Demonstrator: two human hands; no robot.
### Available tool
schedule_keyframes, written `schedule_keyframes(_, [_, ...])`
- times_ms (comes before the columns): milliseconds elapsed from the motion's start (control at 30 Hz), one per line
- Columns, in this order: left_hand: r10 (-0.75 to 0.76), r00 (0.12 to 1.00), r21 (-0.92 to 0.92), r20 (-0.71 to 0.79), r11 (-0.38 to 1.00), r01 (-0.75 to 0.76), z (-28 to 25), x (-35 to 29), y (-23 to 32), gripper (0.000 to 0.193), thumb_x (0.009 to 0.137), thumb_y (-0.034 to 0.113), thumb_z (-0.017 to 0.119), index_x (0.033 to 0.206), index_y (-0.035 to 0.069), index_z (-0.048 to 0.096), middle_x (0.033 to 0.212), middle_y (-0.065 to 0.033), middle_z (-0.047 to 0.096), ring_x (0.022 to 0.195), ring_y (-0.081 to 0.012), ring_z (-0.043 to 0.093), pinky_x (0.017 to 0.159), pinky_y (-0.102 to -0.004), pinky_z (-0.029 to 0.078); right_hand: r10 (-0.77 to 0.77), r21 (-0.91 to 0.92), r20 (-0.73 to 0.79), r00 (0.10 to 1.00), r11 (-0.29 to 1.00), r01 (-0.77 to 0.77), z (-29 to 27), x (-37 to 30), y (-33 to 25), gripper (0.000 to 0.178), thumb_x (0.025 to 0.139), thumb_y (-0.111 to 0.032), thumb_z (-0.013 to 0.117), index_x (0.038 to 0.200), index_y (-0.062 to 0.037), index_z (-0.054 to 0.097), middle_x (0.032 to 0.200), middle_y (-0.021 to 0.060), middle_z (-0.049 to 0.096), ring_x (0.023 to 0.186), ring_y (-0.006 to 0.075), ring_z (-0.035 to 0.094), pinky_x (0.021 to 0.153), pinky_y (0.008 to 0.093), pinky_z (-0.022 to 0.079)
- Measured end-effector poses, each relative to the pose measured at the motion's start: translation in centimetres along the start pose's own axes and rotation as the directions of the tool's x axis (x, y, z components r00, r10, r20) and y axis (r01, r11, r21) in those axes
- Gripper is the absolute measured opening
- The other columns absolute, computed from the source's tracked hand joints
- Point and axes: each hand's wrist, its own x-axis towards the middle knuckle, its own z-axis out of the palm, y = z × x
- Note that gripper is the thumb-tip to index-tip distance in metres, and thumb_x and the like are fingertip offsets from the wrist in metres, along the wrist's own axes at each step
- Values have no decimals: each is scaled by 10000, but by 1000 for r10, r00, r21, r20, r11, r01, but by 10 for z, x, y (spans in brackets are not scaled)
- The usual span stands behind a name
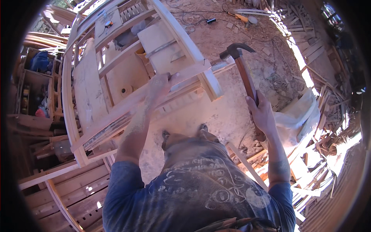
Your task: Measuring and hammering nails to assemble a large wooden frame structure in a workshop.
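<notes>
My right hand (263, 115) is wrapped round the wooden handle of a claw hammer (245, 73), held raised with its dark metal head up, to the right of the frame. My left hand (159, 84) is closed on a long pale wooden slat (119, 103), which lies slantwise across the near side of a large wooden frame (174, 34). The slat's right end overlaps the frame's thick corner rail. Whether my left fingers also hold something small against the slat, I cannot make out.
Inside the frame lie flat boards and a tape measure (108, 24). A yellow power tool (241, 17) and cords lie on the dusty floor beyond. Scrap wood (309, 46) lines the right side, near a white sack (299, 120). Shelves (36, 85) with clutter stand at left.
</notes>
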Motion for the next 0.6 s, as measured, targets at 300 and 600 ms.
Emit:
schedule_keyframes(300, [26, 999, -99, -44, 995, -30, 6, -5, 5, 570, 954, 540, 504, 821, 27, 712, 641, -191, 641, 708, -394, 666, 695, -482, 511, -341, -244, -55, 939, 916, 318, 8, 15, -28, 270, 975, -254, 584, 941, 7, 527, 589, 183, 530, 486, 324, 565, 493, 423, 415])
schedule_keyframes(600, [0, 997, -70, -81, 998, -6, 8, -13, -6, 573, 943, 544, 529, 798, 17, 704, 694, -218, 649, 706, -403, 654, 688, -490, 500, -455, -181, -295, 840, 890, 419, -71, 1, -145, 271, 1018, -315, 524, 971, -48, 528, 607, -28, 469, 505, 65, 484, 467, 248, 402])
